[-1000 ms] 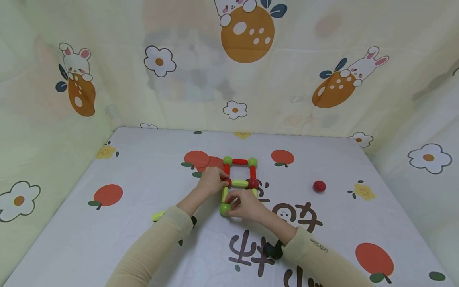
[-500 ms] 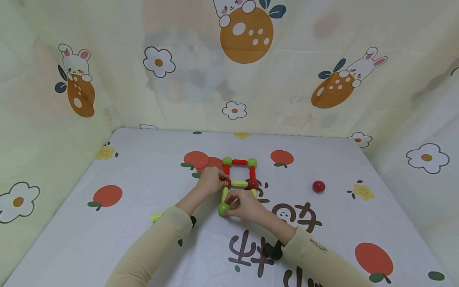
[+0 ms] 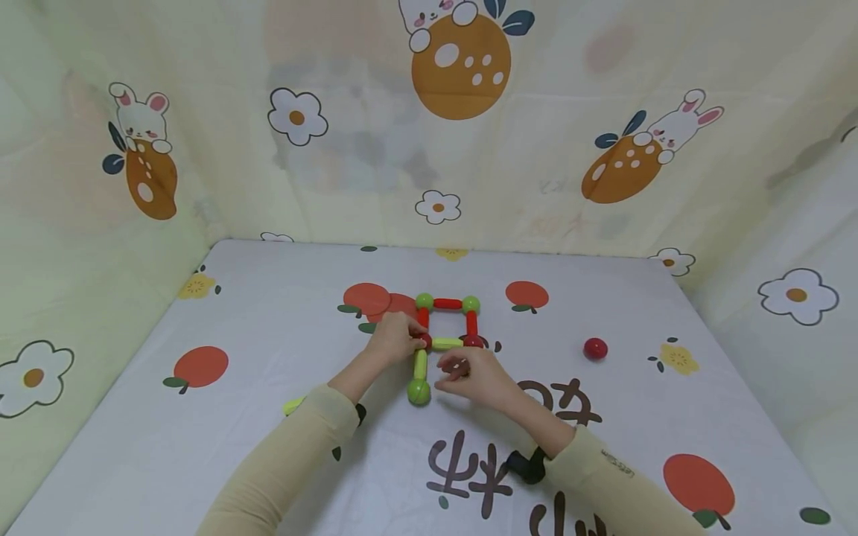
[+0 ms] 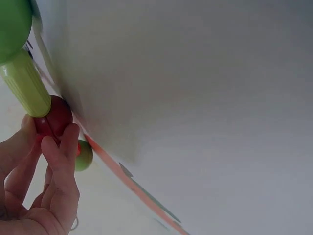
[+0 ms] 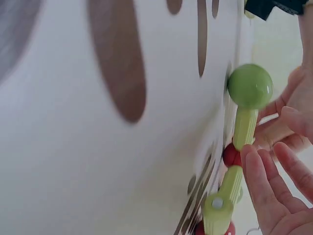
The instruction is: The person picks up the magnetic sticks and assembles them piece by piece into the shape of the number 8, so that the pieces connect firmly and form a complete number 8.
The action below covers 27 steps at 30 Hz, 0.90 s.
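Note:
A flat frame of balls and rods lies on the table. Its far square has green balls (image 3: 471,304) at the back corners, red rods (image 3: 447,304), and a yellow-green rod (image 3: 447,343) along the near side. My left hand (image 3: 395,339) pinches the left red ball (image 4: 59,116) between thumb and fingers. From that ball a yellow-green rod (image 3: 420,365) runs toward me and ends in a green ball (image 3: 418,392). Just right of this ball, apart from it, is my right hand (image 3: 477,378), fingers loosely bent around nothing. It partly covers the right red ball (image 3: 473,341); another yellow-green rod (image 5: 218,213) shows there.
A loose red ball (image 3: 595,349) lies to the right on the printed tablecloth (image 3: 603,298). Partly under the left forearm is a yellow-green piece (image 3: 293,406). A patterned curtain (image 3: 362,171) stands behind the table and along both sides.
My right hand has let go of the near green ball and moved a little right, leaving the ball on the rod's end. My left hand stays on the red ball.

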Motion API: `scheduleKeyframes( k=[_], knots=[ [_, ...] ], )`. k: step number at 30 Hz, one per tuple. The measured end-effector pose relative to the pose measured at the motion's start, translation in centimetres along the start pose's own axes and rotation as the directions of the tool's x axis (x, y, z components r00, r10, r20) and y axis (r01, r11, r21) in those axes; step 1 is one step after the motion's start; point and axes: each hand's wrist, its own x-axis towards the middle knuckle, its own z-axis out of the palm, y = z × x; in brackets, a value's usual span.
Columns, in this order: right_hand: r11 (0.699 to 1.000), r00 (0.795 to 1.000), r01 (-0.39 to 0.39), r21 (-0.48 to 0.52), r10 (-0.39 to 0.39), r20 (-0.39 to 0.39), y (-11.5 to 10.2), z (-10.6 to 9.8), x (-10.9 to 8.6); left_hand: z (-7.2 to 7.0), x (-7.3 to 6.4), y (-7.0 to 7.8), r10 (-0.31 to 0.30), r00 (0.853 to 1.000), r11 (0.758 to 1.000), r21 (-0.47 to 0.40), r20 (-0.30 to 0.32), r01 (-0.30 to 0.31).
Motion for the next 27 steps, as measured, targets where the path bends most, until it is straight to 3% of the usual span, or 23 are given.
scheduleKeyframes(
  k=[11, 27],
  knots=[
    [0.999, 0.993, -0.044, -0.024, 0.041, -0.111, 1.6, -3.8, -1.4, 0.2, 0.1, 0.0, -0.027, 1.000, 1.000, -0.003, -0.003, 0.027],
    [0.994, 0.964, -0.034, -0.102, 0.006, -0.264, 4.0, -8.5, -4.1, 0.1, 0.0, -0.1, -0.014, 1.000, 1.000, -0.007, -0.006, 0.014]
  ],
)
